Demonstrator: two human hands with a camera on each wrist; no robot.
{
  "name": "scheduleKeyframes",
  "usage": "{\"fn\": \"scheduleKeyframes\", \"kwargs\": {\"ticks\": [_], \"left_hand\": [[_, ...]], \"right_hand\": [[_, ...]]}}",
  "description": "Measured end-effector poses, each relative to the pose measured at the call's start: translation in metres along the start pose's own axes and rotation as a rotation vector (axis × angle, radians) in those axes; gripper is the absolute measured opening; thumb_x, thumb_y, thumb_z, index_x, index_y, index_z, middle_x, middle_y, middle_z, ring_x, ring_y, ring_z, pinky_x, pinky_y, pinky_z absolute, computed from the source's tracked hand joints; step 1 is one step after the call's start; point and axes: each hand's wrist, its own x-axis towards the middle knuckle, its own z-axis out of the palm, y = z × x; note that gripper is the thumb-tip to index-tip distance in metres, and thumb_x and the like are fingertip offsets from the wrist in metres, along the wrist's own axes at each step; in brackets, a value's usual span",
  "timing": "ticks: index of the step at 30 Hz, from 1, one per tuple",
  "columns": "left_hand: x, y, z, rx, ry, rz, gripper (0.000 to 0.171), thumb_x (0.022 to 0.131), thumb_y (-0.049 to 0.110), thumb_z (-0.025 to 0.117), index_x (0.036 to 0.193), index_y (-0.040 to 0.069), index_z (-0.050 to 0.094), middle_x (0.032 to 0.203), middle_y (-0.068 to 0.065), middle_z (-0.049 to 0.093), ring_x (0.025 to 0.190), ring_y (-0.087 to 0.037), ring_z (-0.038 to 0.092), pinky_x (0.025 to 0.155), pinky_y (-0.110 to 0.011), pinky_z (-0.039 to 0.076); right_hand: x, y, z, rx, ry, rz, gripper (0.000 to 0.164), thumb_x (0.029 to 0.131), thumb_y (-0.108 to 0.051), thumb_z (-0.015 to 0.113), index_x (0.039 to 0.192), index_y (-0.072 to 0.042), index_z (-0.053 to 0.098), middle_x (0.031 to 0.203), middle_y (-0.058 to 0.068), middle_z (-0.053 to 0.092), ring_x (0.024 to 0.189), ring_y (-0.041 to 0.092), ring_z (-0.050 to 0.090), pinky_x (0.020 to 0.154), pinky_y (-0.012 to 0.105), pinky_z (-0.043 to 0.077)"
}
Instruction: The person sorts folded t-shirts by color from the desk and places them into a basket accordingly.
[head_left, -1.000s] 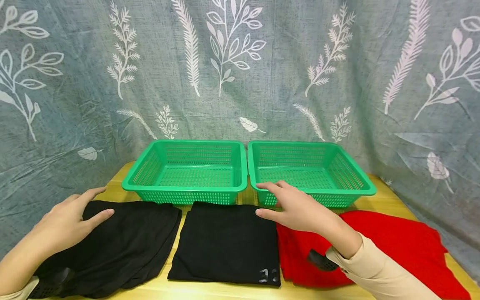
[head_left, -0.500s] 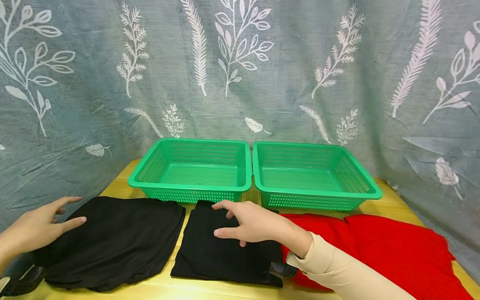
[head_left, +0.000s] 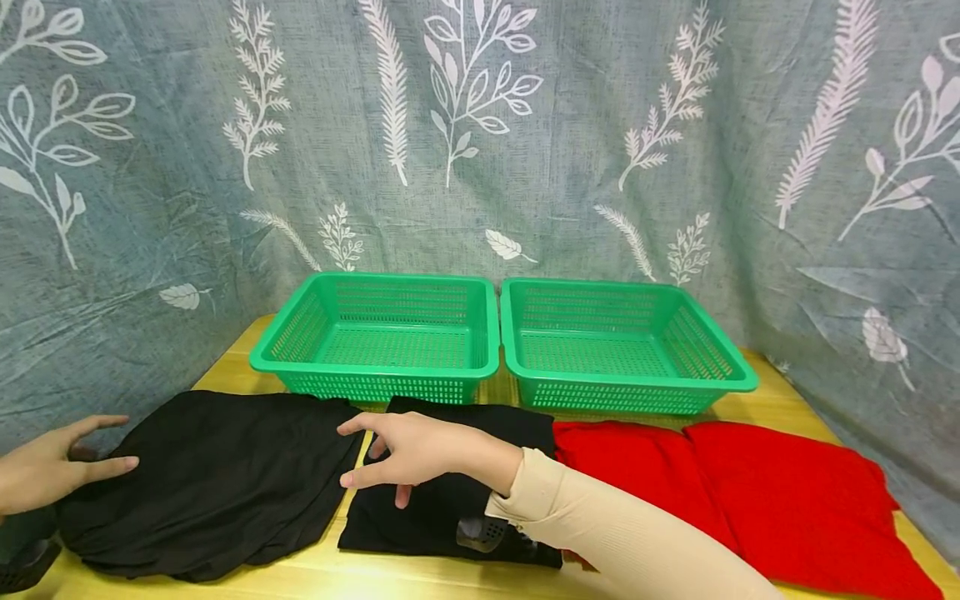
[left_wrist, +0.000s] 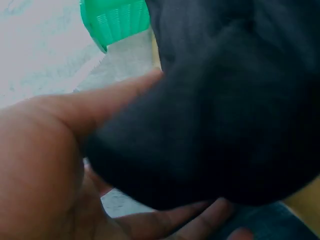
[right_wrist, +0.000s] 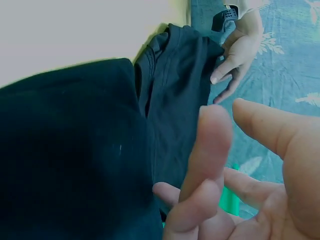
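Note:
A black garment (head_left: 225, 483) lies loosely spread at the left of the table. My left hand (head_left: 45, 467) is at its left edge, thumb and fingers apart; in the left wrist view, the blurred cloth edge (left_wrist: 165, 160) sits between thumb and fingers, with no clear grip. My right hand (head_left: 420, 450) hovers over the left part of a folded black garment (head_left: 510, 417) in the middle, thumb and fingers spread and holding nothing. Its sleeve hides part of that garment. The right wrist view shows both black garments and the left hand (right_wrist: 240, 55) at the far edge.
Two green plastic baskets (head_left: 375, 375) (head_left: 630, 385) stand side by side at the back of the wooden table (head_left: 300, 575), with nothing visible inside. Two red garments (head_left: 633, 458) (head_left: 795, 500) lie at the right. A patterned grey-green curtain (head_left: 555, 125) hangs behind.
My right hand has moved left from in front of the right basket to over the middle black garment. My left hand has drawn left and down to the left garment's outer edge.

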Motion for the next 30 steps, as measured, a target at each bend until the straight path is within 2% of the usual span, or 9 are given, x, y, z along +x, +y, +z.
{"fn": "scheduleKeyframes", "kwargs": {"ticks": [4, 8, 12, 18, 22, 23, 25, 28, 30], "left_hand": [[0.003, -0.003, 0.003, -0.048, -0.061, 0.023, 0.098, 0.107, 0.053, 0.063, 0.156, -0.02, 0.019, 0.136, -0.06, 0.043, 0.112, -0.066, 0.062, 0.077, -0.054, 0.061], [0.005, -0.003, 0.005, -0.072, -0.09, 0.043, 0.097, 0.107, 0.05, 0.063, 0.156, -0.02, 0.017, 0.13, -0.052, 0.056, 0.106, -0.053, 0.07, 0.078, -0.052, 0.062], [0.006, -0.002, 0.005, -0.069, -0.098, 0.046, 0.098, 0.106, 0.049, 0.065, 0.156, -0.02, 0.016, 0.124, -0.048, 0.062, 0.102, -0.047, 0.073, 0.078, -0.053, 0.062], [0.004, -0.002, 0.004, -0.102, -0.095, 0.031, 0.099, 0.105, 0.05, 0.066, 0.161, -0.015, 0.015, 0.108, -0.022, 0.072, 0.094, -0.029, 0.07, 0.078, -0.048, 0.06], [0.0, -0.001, 0.005, -0.153, -0.071, 0.053, 0.097, 0.106, 0.044, 0.068, 0.162, -0.014, 0.013, 0.11, -0.025, 0.074, 0.093, -0.026, 0.073, 0.077, -0.048, 0.062], [-0.001, 0.0, 0.006, -0.163, -0.069, 0.059, 0.097, 0.106, 0.042, 0.069, 0.162, -0.014, 0.013, 0.104, -0.023, 0.074, 0.09, -0.023, 0.072, 0.078, -0.046, 0.061], [-0.002, 0.002, 0.008, -0.188, -0.063, 0.061, 0.098, 0.105, 0.039, 0.071, 0.164, -0.011, 0.011, 0.108, -0.024, 0.073, 0.086, -0.02, 0.067, 0.079, -0.044, 0.059], [-0.002, 0.005, 0.009, -0.206, -0.073, 0.081, 0.098, 0.104, 0.036, 0.073, 0.166, -0.007, 0.011, 0.134, -0.041, 0.057, 0.097, -0.042, 0.068, 0.083, -0.05, 0.057], [-0.001, 0.006, 0.01, -0.233, -0.089, 0.109, 0.096, 0.104, 0.033, 0.072, 0.166, -0.006, 0.011, 0.152, -0.052, 0.032, 0.109, -0.054, 0.065, 0.085, -0.055, 0.057]], "right_hand": [[0.017, -0.003, 0.009, 0.081, -0.02, 0.014, 0.069, 0.101, -0.038, 0.077, 0.162, -0.032, 0.046, 0.113, 0.001, 0.074, 0.066, 0.029, 0.078, 0.068, 0.028, 0.057], [0.032, -0.006, 0.016, 0.151, -0.041, 0.033, 0.071, 0.101, -0.037, 0.078, 0.162, -0.032, 0.043, 0.092, 0.009, 0.072, 0.061, 0.025, 0.075, 0.055, 0.027, 0.048], [0.041, -0.01, 0.021, 0.219, -0.05, 0.057, 0.075, 0.101, -0.035, 0.077, 0.165, -0.031, 0.039, 0.08, 0.012, 0.07, 0.058, 0.019, 0.073, 0.051, 0.023, 0.042], [0.05, -0.018, 0.024, 0.358, -0.041, 0.097, 0.075, 0.102, -0.03, 0.077, 0.165, -0.03, 0.036, 0.063, 0.01, 0.068, 0.054, 0.016, 0.066, 0.05, 0.022, 0.039], [0.06, -0.02, 0.027, 0.468, -0.042, 0.115, 0.074, 0.101, -0.026, 0.078, 0.163, -0.031, 0.038, 0.062, 0.009, 0.065, 0.054, 0.016, 0.063, 0.051, 0.023, 0.04], [0.062, -0.021, 0.028, 0.491, -0.042, 0.12, 0.073, 0.101, -0.025, 0.078, 0.163, -0.031, 0.039, 0.062, 0.009, 0.065, 0.054, 0.016, 0.062, 0.052, 0.024, 0.04], [0.067, -0.021, 0.03, 0.524, -0.037, 0.135, 0.072, 0.1, -0.023, 0.079, 0.161, -0.032, 0.042, 0.062, 0.008, 0.063, 0.054, 0.016, 0.06, 0.052, 0.026, 0.038], [0.071, -0.023, 0.033, 0.547, -0.016, 0.151, 0.069, 0.098, -0.02, 0.08, 0.157, -0.033, 0.047, 0.061, 0.007, 0.061, 0.053, 0.016, 0.053, 0.052, 0.027, 0.035], [0.073, -0.023, 0.036, 0.562, -0.006, 0.155, 0.068, 0.098, -0.017, 0.081, 0.156, -0.032, 0.049, 0.059, 0.007, 0.059, 0.052, 0.016, 0.05, 0.052, 0.027, 0.033]]}}
